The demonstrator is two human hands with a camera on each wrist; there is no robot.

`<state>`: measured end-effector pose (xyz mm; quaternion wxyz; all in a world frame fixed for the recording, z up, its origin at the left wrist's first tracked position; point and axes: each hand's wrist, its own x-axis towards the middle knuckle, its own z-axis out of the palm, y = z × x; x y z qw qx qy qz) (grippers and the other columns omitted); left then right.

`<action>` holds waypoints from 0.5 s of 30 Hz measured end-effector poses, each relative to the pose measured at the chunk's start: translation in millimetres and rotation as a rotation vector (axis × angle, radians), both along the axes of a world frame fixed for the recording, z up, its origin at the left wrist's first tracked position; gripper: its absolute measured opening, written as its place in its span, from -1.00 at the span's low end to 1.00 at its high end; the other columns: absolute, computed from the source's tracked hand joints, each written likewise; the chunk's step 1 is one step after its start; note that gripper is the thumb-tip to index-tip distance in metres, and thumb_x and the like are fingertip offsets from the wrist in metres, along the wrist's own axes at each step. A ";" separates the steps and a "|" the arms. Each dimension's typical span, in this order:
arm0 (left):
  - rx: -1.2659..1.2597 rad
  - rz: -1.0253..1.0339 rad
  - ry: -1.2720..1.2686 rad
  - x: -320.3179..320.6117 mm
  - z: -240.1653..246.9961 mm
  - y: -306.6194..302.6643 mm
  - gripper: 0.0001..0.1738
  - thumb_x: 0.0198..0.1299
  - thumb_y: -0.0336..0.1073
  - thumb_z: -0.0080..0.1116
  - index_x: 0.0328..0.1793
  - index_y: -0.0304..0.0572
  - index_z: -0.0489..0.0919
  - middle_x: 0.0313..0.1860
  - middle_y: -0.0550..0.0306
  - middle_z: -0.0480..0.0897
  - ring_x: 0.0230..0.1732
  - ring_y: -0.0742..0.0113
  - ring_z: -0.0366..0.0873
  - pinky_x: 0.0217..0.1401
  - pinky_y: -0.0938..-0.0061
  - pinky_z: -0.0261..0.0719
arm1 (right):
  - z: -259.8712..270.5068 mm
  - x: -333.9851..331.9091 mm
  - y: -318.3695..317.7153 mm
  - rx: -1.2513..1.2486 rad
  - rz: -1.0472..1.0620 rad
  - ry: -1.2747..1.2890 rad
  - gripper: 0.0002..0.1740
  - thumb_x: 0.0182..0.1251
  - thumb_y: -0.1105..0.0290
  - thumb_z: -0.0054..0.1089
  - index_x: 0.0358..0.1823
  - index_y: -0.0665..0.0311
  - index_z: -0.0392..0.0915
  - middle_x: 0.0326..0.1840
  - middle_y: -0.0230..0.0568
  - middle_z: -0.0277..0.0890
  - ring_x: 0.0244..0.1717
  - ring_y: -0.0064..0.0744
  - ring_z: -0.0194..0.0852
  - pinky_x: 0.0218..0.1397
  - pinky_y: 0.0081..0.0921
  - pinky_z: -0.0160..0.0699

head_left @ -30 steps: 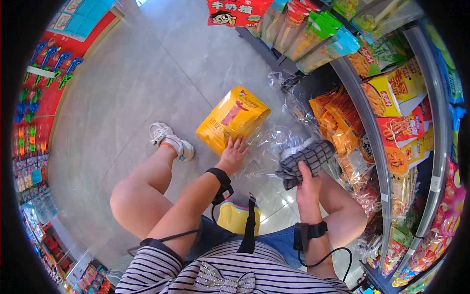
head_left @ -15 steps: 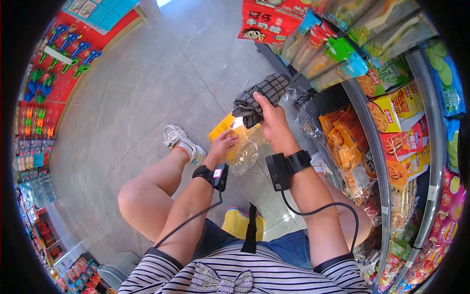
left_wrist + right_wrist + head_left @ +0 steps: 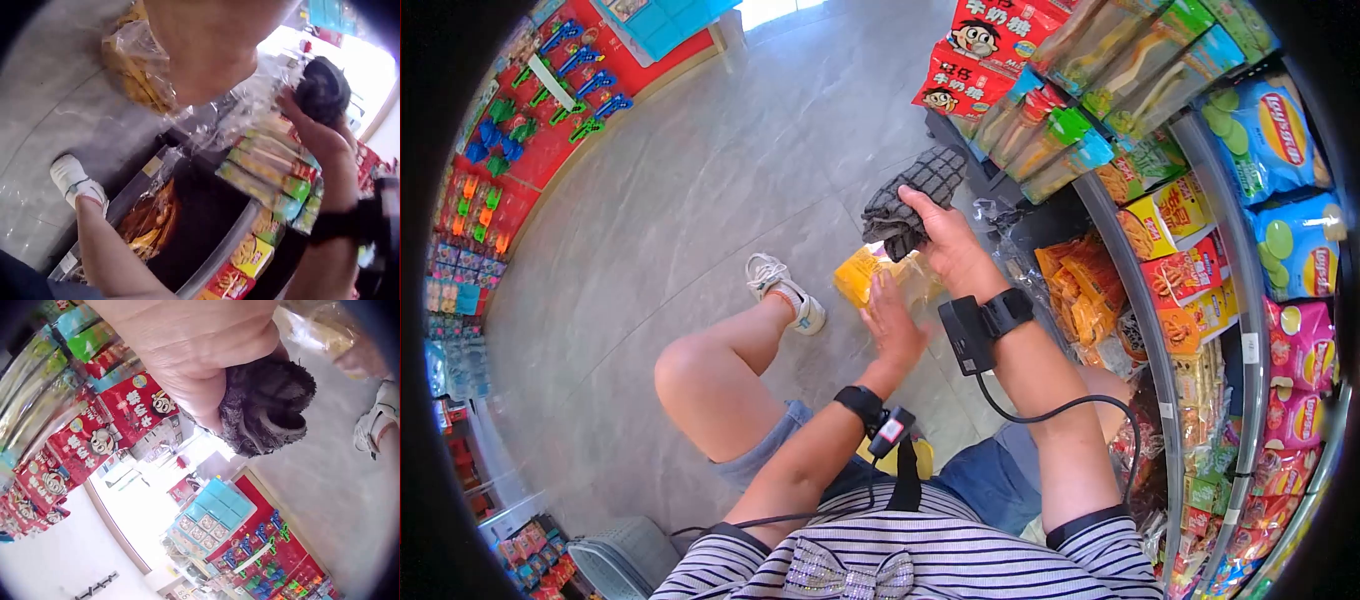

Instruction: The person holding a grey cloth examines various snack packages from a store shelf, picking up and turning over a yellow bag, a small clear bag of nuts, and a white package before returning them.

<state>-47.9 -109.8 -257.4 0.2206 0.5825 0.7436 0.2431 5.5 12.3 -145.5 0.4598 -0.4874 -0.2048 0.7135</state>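
Two hands, head view: right hand (image 3: 945, 240) pinches a checked cloth (image 3: 920, 195); left hand (image 3: 895, 325), fingers extended, overlaps a yellow package (image 3: 855, 274) off the shelf's (image 3: 1150, 310) edge. Left wrist: contact unclear. Right wrist: cloth bunched, likely for wiping; package wants steadying.

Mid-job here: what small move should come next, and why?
Probably bring the gray checked cloth to the yellow package: the right hand grips the cloth, bunched up, and in the head view the left hand overlaps the package, so it might steady it.
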 end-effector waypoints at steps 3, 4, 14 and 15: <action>-0.029 0.171 -0.295 -17.7 -42.7 18.5 -0.31 -0.04 -0.13 0.17 0.19 -0.27 0.21 0.10 -0.16 0.33 0.12 0.05 0.29 0.08 0.22 0.25 | 16.8 13.4 -10.3 0.070 0.061 -0.064 -0.64 -0.03 0.35 0.30 -0.20 0.34 0.48 -0.29 -0.25 0.53 -0.35 -0.41 0.53 -0.29 -0.45 0.54; -0.076 0.223 -0.433 -30.9 -50.6 30.1 -0.43 0.01 -0.13 0.12 0.12 -0.29 0.33 0.00 -0.15 0.44 0.03 0.07 0.39 0.00 0.25 0.33 | 30.9 18.9 -16.2 0.068 0.073 -0.104 -0.64 -0.04 0.35 0.30 -0.20 0.34 0.48 -0.29 -0.26 0.53 -0.34 -0.42 0.53 -0.29 -0.45 0.54; -0.020 0.870 -0.136 -78.0 -69.6 75.7 -0.59 0.05 -0.21 0.01 -0.05 -0.38 0.41 -0.17 -0.17 0.47 -0.06 0.03 0.40 -0.06 0.24 0.32 | 74.5 97.2 -51.8 0.106 0.065 -0.282 -0.61 -0.02 0.33 0.28 -0.13 0.29 0.47 -0.20 -0.31 0.51 -0.20 -0.46 0.48 -0.15 -0.50 0.46; 0.126 0.748 -0.068 -68.0 -53.4 72.2 -0.60 0.02 -0.25 0.02 -0.05 -0.36 0.39 -0.14 -0.17 0.44 -0.02 0.02 0.36 -0.02 0.22 0.28 | 76.1 105.6 -57.5 0.109 0.046 -0.283 -0.61 -0.01 0.34 0.27 -0.11 0.29 0.46 -0.19 -0.32 0.50 -0.19 -0.46 0.48 -0.14 -0.50 0.46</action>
